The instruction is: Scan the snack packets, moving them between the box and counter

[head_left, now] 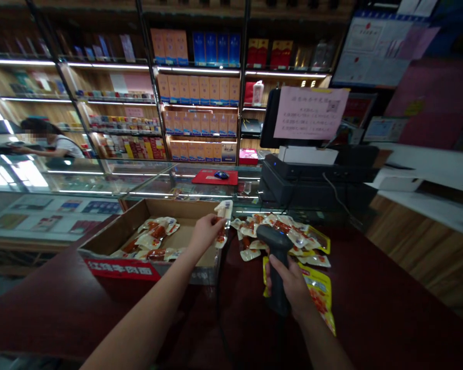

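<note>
Between the fingers of my left hand point(206, 234) is a clear snack packet point(224, 213), held upright over the right rim of an open cardboard box point(111, 226). More snack packets point(156, 234) with reddish-brown food lie inside that box. My right hand point(289, 282) is wrapped round the handle of a dark barcode scanner point(278, 244), its head up. Behind the scanner, a pile of similar packets point(250, 239) rests on the dark red counter point(177, 318). A yellow food bag point(320, 285) lies partly hidden under my right hand.
A black cable point(218, 308) runs along the counter between box and scanner. Beyond stand a glass display case point(150, 180), a red mat point(200, 177) with a mouse point(221, 175), and a monitor with a pink notice point(308, 113). A person point(57, 144) is at the far left.
</note>
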Tool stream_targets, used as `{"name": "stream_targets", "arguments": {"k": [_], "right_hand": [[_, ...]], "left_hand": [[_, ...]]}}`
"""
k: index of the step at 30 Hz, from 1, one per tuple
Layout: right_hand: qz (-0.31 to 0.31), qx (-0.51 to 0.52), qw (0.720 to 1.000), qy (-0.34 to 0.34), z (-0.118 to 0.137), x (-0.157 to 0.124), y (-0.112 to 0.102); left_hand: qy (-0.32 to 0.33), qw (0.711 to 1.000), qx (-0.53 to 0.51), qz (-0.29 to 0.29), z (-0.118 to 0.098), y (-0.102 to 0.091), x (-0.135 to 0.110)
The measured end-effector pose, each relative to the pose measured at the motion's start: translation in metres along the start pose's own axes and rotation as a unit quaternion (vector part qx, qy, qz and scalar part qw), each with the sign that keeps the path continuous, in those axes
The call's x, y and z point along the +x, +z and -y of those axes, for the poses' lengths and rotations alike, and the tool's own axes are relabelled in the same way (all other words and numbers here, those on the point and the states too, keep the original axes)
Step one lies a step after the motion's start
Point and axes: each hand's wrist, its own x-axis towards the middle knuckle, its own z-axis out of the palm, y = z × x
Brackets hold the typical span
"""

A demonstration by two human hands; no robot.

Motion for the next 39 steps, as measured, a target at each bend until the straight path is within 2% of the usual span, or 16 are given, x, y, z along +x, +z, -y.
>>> {"name": "stream_targets", "arguments": {"k": [5,8,12,15,20,24,28,32,36,39], "right_hand": [[-0.057,0.025,0.998,-0.005,0.01,-0.006,-0.031],[-0.085,0.021,0.996,-0.008,0.017,-0.009,-0.048],[-0.111,0.023,0.993,-0.02,0.022,-0.01,-0.066],[-0.107,0.036,0.993,-0.026,0.022,-0.009,-0.076],[-0.1,0.016,0.995,-0.026,0.021,-0.009,-0.082],[-0.105,0.009,0.994,-0.035,0.024,-0.009,-0.08],[-0.118,0.014,0.992,-0.038,0.025,-0.007,-0.078],[-0.102,0.021,0.994,-0.025,0.023,-0.004,-0.07],[-0.07,0.013,0.997,0.01,0.019,-0.002,-0.052],[-0.04,0.013,0.999,0.015,0.012,0.002,-0.033]], "left_hand": [[0.001,0.996,-0.048,0.072,-0.046,0.05,0.007],[0.001,0.996,-0.006,0.09,-0.071,0.079,0.014],[-0.03,0.991,0.075,0.109,-0.092,0.111,0.026],[-0.038,0.987,0.114,0.104,-0.104,0.128,0.033],[-0.013,0.984,0.148,0.095,-0.124,0.148,0.036],[0.002,0.988,0.136,0.069,-0.129,0.158,0.035],[0.023,0.992,0.105,0.058,-0.123,0.153,0.033],[0.035,0.994,0.099,0.036,-0.112,0.132,0.034],[0.027,0.991,0.125,0.03,-0.087,0.09,0.039],[0.007,0.986,0.167,0.024,-0.052,0.047,0.045]]}}
